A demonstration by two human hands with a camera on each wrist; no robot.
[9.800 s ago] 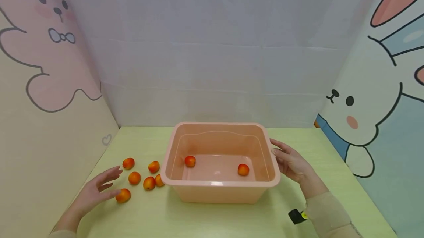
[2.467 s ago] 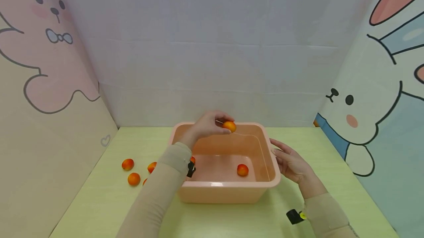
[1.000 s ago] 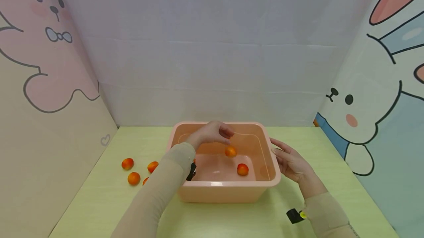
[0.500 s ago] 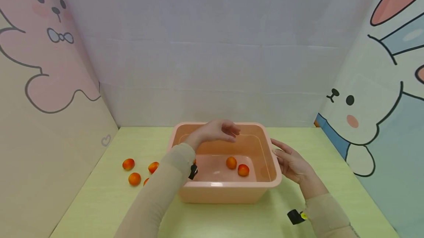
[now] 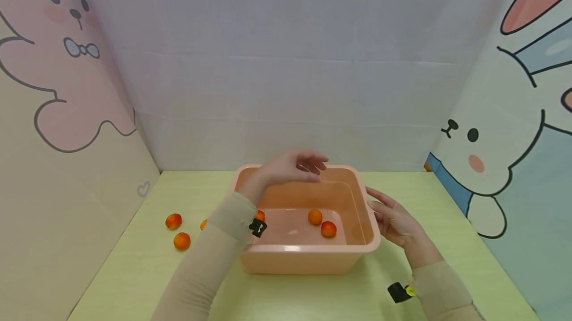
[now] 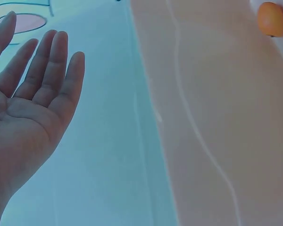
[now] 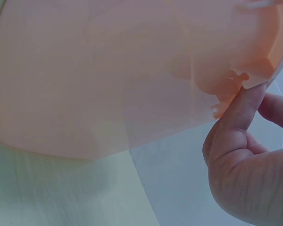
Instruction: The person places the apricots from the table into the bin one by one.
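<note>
A pink plastic basin stands on the table, with three small orange-red fruits inside. One fruit lies close to another fruit; a third fruit is partly covered by the left wrist. Over the basin's back rim, my left hand holds nothing, its fingers extended and apart. The left wrist view shows that palm bare, with an orange fruit at the top right. My right hand holds the basin's right rim; in the right wrist view its fingers meet the rim's underside.
Left of the basin, loose fruits lie on the pale green table: one fruit at the back, another fruit nearer. A further fruit is mostly hidden behind the left sleeve. A white wall closes the back.
My left hand has let go of a fruit, which dropped into the basin and rolled slightly right. The hand has since risen, its fingers spreading. The right hand stays at the rim.
</note>
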